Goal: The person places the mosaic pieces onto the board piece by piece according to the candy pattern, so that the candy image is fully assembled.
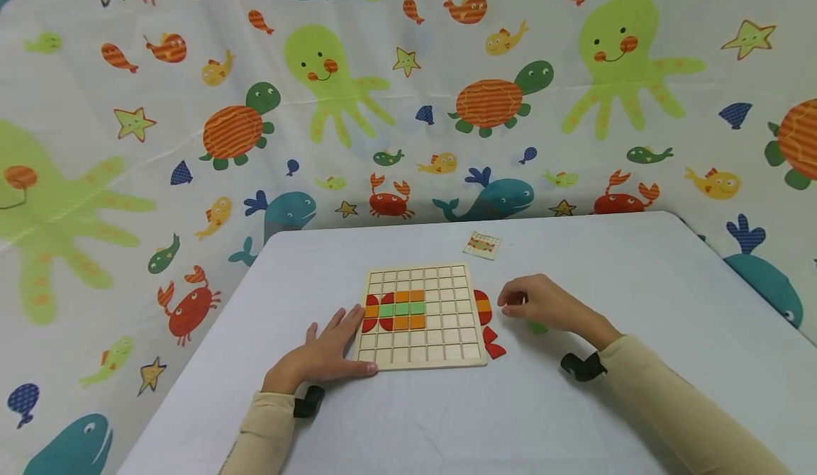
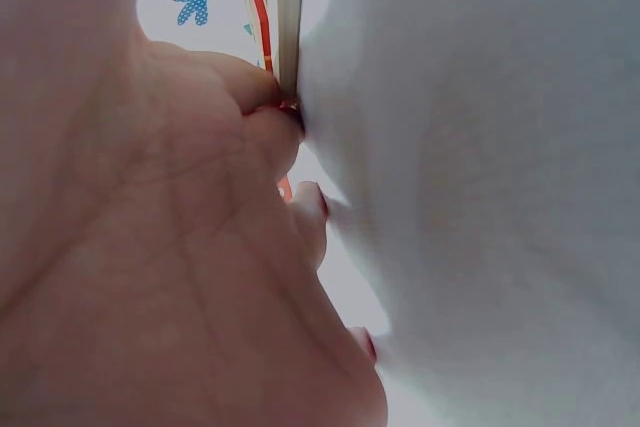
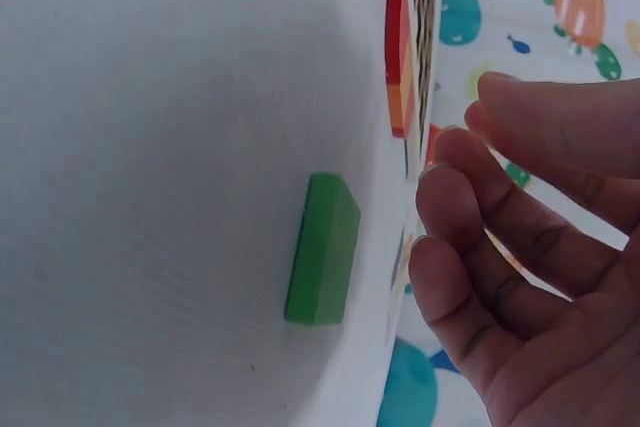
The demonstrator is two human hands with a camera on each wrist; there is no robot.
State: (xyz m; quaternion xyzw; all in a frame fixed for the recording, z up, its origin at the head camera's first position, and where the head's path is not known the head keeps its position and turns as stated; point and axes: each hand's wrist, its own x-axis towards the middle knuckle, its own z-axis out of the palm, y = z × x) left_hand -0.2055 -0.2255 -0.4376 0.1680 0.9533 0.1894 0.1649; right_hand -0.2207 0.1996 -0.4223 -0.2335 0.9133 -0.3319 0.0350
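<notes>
A square wooden grid board (image 1: 447,354) lies flat on the table. Red rounded pieces, orange squares and green squares (image 1: 401,309) fill cells on its left side. My left hand (image 1: 327,351) rests against the board's left edge and lower left corner, fingers spread. Over the table to the right of the board hovers my right hand (image 1: 542,303), its fingers loosely bent and nothing visible between them. Below it lies a green piece (image 3: 323,252), partly hidden by the hand in the head view. Red and orange pieces (image 1: 483,308) sit by the board's right edge, with red pieces (image 1: 493,344) nearer me.
A small card (image 1: 482,245) with a patterned grid picture lies behind the board, toward the far edge. The white-covered table (image 1: 408,418) extends around everything. Behind it hangs a curtain (image 1: 396,106) printed with sea animals.
</notes>
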